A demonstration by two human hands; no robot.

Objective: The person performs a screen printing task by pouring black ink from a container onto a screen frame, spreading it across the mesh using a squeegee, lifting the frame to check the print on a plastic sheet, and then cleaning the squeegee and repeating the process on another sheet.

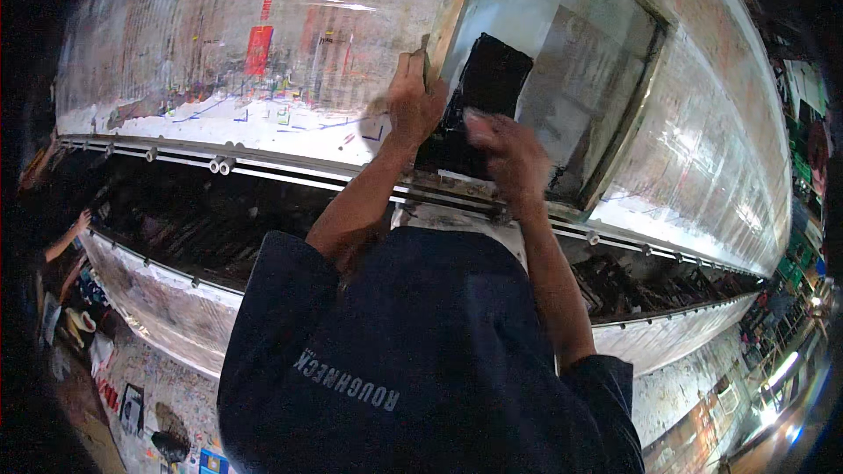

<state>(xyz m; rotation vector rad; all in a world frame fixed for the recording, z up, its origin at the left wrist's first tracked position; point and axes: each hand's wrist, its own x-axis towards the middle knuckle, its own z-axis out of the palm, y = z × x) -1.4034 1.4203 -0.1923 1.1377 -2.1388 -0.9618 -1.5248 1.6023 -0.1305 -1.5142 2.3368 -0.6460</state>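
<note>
A wooden screen-printing frame (629, 151) with pale mesh lies tilted on the long pale table (211, 118) in front of me. My left hand (413, 104) is closed round the left side of this frame. Over the mesh, a dark patch of black ink (497, 77) spreads toward the near end. My right hand (516, 151) is at the near right of that ink, blurred by motion, with its fingers curled in. Whatever it grips is lost against the black.
A metal rail (290, 173) with round stops runs along the table's near edge. Behind me, another long pale table (158, 298) has a dark gap before it. Another person's hand (83, 221) rests on its left end. A lit tube lamp (781, 370) shows at right.
</note>
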